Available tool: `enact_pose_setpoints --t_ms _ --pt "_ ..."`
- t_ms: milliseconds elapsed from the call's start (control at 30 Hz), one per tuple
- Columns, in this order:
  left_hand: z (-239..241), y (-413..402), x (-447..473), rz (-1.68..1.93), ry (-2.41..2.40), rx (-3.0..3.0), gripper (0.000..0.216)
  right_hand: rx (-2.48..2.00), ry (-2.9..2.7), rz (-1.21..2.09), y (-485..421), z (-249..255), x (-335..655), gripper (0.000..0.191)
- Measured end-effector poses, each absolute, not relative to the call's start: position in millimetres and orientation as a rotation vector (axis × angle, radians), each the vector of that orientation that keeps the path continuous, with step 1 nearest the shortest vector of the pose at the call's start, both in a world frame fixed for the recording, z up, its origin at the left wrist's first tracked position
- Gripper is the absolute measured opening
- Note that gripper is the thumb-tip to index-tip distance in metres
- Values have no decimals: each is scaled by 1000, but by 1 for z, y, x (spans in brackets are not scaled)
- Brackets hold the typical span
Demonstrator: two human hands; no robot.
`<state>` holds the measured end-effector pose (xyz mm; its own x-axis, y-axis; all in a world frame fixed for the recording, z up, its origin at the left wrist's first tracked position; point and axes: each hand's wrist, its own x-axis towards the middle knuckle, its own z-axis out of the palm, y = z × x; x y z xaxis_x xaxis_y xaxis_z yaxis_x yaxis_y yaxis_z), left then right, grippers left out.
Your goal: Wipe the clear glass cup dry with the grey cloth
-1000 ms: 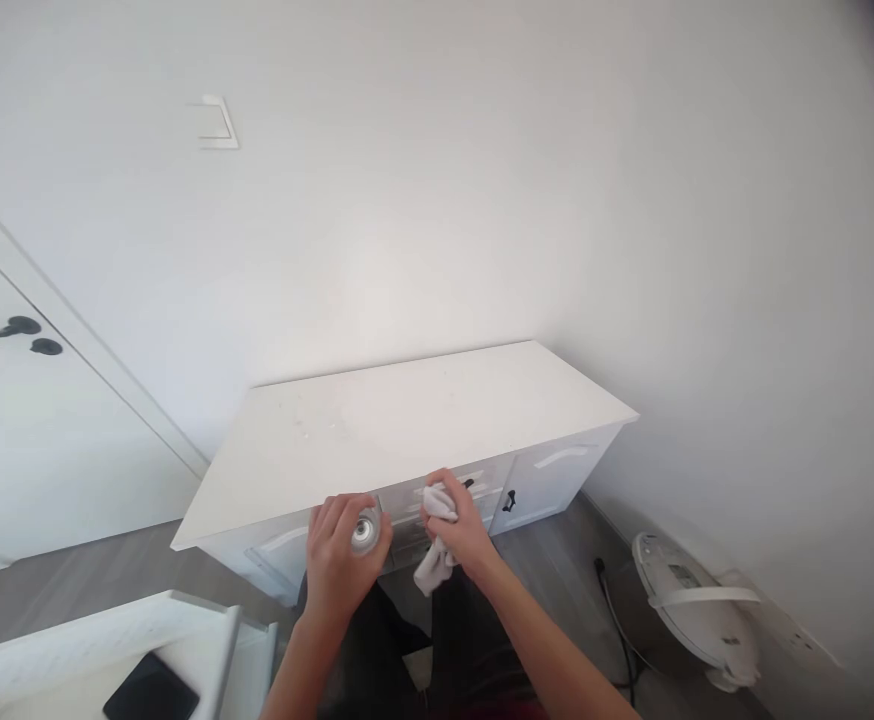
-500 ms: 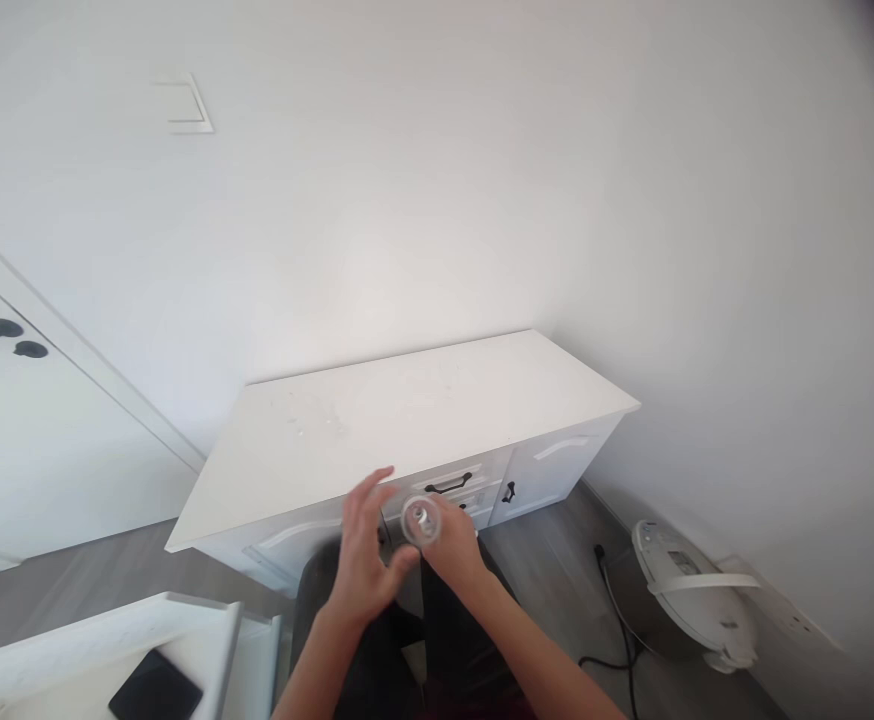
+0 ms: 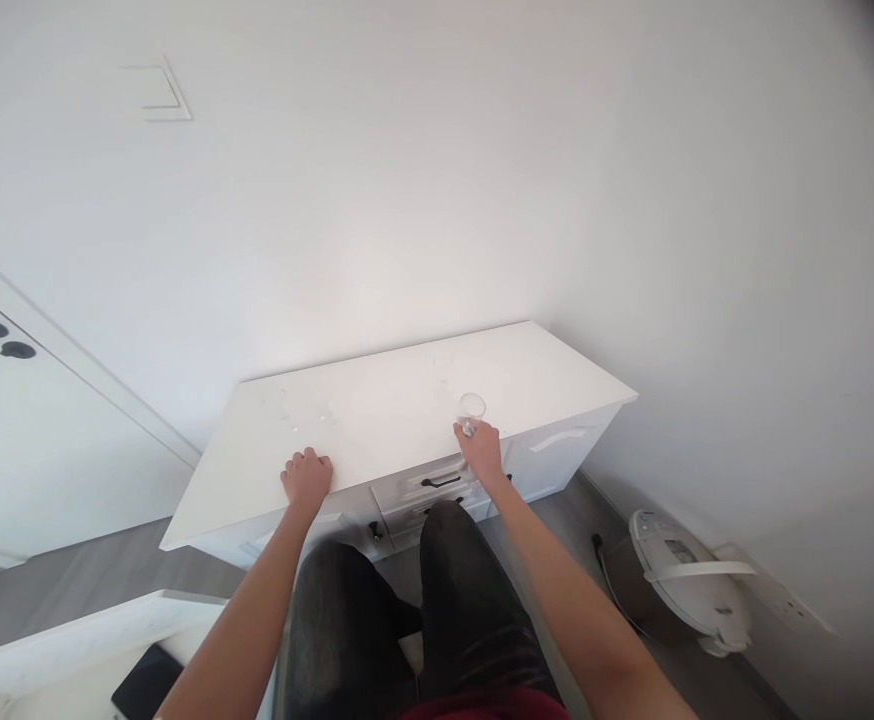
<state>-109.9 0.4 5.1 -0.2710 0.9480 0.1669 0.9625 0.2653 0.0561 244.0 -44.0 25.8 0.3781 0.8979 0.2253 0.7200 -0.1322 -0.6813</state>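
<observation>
1. White cabinet [image 3: 377, 430] against a white wall; wet spots on its top, left of centre.
2. Right hand [image 3: 482, 452] closed around the base of a glass [image 3: 471, 411], upright on the top near the front edge.
3. Left hand [image 3: 307, 476] curled over the front edge, holding nothing.
4. Step judged: setting the glass down. Next: loosen fingers without tipping it.

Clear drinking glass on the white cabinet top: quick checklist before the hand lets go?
1. Clear drinking glass upright on the white cabinet top: ok.
2. Glass away from the front edge: not ok, it stands close to it.
3. Right hand grip at the glass's base: ok, fingers touching.
4. Left hand clear of the glass: ok, resting on the front edge, apart.
5. Surface dry around the glass: cannot tell; faint marks show nearer the left hand.
</observation>
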Motion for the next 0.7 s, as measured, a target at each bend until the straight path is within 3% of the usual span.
enact_pose_setpoints --t_ms 300,700 --pt "0 10 -103 -305 -2382 -1763 34 -2024 -1364 338 45 15 293 29" --pt "7 7 -100 -292 -2416 -1769 34 -2134 -1418 286 73 6 286 29"
